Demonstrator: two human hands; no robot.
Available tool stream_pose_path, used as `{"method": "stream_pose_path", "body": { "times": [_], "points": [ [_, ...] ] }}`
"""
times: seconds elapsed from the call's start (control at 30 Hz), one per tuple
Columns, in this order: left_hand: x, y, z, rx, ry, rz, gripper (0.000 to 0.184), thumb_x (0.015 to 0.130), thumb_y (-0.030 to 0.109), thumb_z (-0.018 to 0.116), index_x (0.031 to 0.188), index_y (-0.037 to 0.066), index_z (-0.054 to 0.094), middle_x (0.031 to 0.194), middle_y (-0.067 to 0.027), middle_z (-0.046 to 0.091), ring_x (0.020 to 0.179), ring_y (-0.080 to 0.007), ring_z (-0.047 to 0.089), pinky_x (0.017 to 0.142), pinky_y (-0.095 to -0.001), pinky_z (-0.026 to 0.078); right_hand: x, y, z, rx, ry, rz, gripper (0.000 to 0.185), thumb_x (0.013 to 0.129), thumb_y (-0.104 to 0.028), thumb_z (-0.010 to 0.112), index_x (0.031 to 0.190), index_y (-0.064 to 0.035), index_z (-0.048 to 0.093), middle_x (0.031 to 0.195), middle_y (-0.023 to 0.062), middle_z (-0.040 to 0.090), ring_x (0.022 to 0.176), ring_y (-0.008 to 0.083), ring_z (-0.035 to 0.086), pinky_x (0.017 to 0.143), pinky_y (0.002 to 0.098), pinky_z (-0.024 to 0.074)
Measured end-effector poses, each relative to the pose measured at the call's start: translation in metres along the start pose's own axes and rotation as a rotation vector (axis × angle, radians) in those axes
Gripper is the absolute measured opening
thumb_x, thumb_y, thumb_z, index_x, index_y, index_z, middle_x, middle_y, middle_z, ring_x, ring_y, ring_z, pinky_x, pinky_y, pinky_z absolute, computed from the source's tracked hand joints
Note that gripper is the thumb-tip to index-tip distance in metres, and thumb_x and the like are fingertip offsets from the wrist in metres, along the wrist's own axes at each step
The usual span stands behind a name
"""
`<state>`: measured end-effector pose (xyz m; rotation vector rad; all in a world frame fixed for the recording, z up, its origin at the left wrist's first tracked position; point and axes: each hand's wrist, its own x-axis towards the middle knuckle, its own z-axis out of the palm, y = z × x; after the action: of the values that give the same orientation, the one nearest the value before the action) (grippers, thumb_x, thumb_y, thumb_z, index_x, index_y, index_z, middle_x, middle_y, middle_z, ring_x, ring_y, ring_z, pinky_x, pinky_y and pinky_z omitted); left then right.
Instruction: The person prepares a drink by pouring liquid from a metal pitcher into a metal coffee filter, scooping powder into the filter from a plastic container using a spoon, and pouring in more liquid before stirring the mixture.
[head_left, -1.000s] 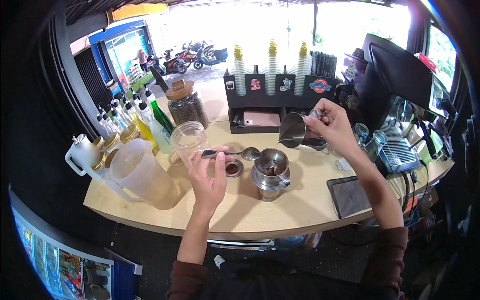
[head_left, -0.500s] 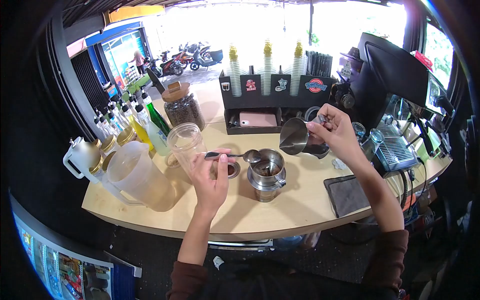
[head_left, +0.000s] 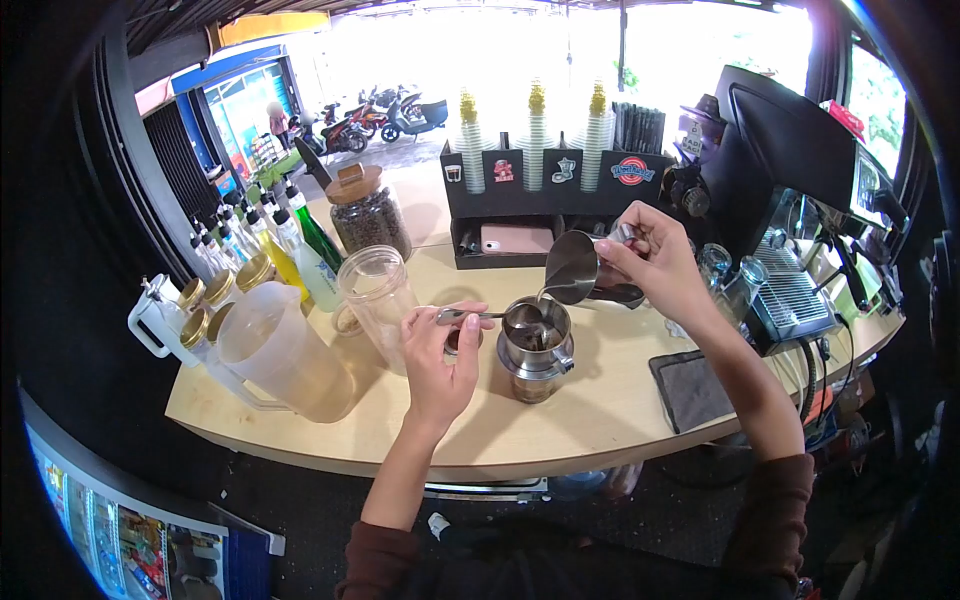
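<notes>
My left hand (head_left: 440, 365) pinches the handle of a spoon (head_left: 470, 315), whose bowl sits at the mouth of a metal drip filter (head_left: 537, 345). The filter rests on a small glass (head_left: 530, 387), with dark coffee showing inside. In my right hand (head_left: 655, 262) is a steel pitcher (head_left: 571, 268), tilted left by its handle. A thin stream of liquid runs from its spout toward the spoon and filter. A clear plastic jar (head_left: 375, 295) stands just beyond my left hand, which partly hides a small round container with dark contents.
At left are a large plastic jug (head_left: 275, 350), several syrup bottles (head_left: 300, 255) and a jar of coffee beans (head_left: 370, 215). A black cup organizer (head_left: 555, 190) holding a phone (head_left: 517, 239) is at the back. A dark cloth (head_left: 690, 390) and espresso machine (head_left: 790, 300) are at right.
The pitcher has moved left and tipped further, and liquid now streams from it. My left hand has shifted right, bringing the spoon's bowl over the filter's mouth.
</notes>
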<state>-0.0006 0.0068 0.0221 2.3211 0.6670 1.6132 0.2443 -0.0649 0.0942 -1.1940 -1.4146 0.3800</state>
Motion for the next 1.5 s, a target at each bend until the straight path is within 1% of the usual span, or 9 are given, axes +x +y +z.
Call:
{"method": "stream_pose_path", "body": {
  "times": [0.13,0.43,0.5,0.73,0.87,1.2,1.33,1.43,1.5],
  "points": [
    [0.0,-0.001,0.001,-0.03,0.038,0.015,0.015,0.092,0.013,0.054,0.093,0.006,0.067,0.078,-0.0005,0.069,0.076,-0.0169,0.057,0.088,-0.0356,0.034,-0.002,0.001,-0.001,-0.025,0.023,0.002,0.024,0.083,-0.003,0.069,0.075,-0.0047,0.046,0.066,-0.0065,0.043,0.061,-0.0012,0.041,0.052,0.0174,0.0365],
    [-0.002,-0.003,-0.002,0.001,0.068,0.016,0.016,0.093,0.014,0.053,0.094,0.006,0.067,0.084,-0.0019,0.07,0.083,-0.0194,0.059,0.088,-0.0374,0.035,-0.022,0.036,-0.027,0.097,0.083,0.104,0.021,0.085,-0.006,0.069,0.078,-0.0057,0.049,0.069,-0.0042,0.051,0.062,0.0001,0.048,0.054,0.0176,0.0391],
    [-0.002,-0.003,-0.002,0.004,0.068,0.016,0.016,0.093,0.014,0.053,0.093,0.006,0.067,0.084,-0.0019,0.07,0.082,-0.0194,0.059,0.087,-0.0374,0.035,-0.035,0.049,-0.031,0.211,0.11,0.181,0.016,0.088,-0.006,0.064,0.082,-0.0056,0.05,0.076,0.0021,0.059,0.066,0.0056,0.056,0.058,0.0218,0.0496],
    [-0.005,0.001,-0.001,0.014,0.049,0.048,0.015,0.091,0.013,0.056,0.086,0.006,0.069,0.084,-0.0015,0.07,0.078,-0.019,0.059,0.085,-0.0362,0.035,-0.08,0.1,-0.03,0.504,0.307,0.451,0.018,0.086,-0.004,0.064,0.076,-0.0091,0.049,0.069,-0.0028,0.053,0.065,0.0064,0.051,0.062,0.0209,0.042],
    [-0.005,0.002,0.002,0.037,0.048,0.085,0.014,0.091,0.013,0.058,0.087,0.007,0.07,0.081,-0.0012,0.069,0.076,-0.0188,0.059,0.084,-0.0358,0.036,-0.092,0.162,-0.035,0.547,0.323,0.423,0.019,0.086,-0.003,0.064,0.075,-0.0099,0.049,0.066,-0.0033,0.049,0.062,0.0068,0.046,0.059,0.0217,0.0361],
    [-0.011,0.0,0.012,0.009,-0.048,0.124,0.012,0.089,0.012,0.059,0.095,0.01,0.07,0.082,-0.0015,0.068,0.074,-0.0192,0.057,0.085,-0.036,0.035,-0.109,0.194,-0.026,0.786,0.32,0.4,0.021,0.091,-0.005,0.057,0.072,-0.0089,0.048,0.067,0.0019,0.053,0.065,0.0134,0.052,0.068,0.0258,0.0421],
    [-0.011,0.001,0.017,0.006,-0.046,0.133,0.013,0.086,0.011,0.062,0.095,0.011,0.071,0.082,-0.0008,0.069,0.074,-0.0178,0.059,0.082,-0.0357,0.035,-0.115,0.202,-0.029,0.747,0.36,0.418,0.019,0.09,-0.007,0.059,0.074,-0.0085,0.05,0.071,0.0034,0.056,0.07,0.014,0.056,0.069,0.0261,0.0445],
    [-0.012,0.005,0.022,0.049,-0.07,0.187,0.016,0.084,0.01,0.063,0.097,0.015,0.069,0.082,-0.001,0.064,0.077,-0.0201,0.058,0.086,-0.0375,0.035,-0.111,0.194,-0.034,0.56,0.374,0.487,0.01,0.09,-0.013,0.06,0.089,-0.0034,0.058,0.08,0.0045,0.059,0.073,0.0155,0.057,0.071,0.0289,0.0461],
    [-0.013,0.005,0.027,0.033,-0.109,0.217,0.018,0.082,0.01,0.065,0.098,0.016,0.069,0.084,0.0004,0.063,0.079,-0.0192,0.059,0.087,-0.038,0.036,-0.099,0.16,-0.028,0.071,0.469,0.266,0.021,0.084,-0.009,0.068,0.103,-0.0015,0.063,0.081,0.0025,0.057,0.073,0.0107,0.054,0.069,0.0252,0.0455]
  ]
}}
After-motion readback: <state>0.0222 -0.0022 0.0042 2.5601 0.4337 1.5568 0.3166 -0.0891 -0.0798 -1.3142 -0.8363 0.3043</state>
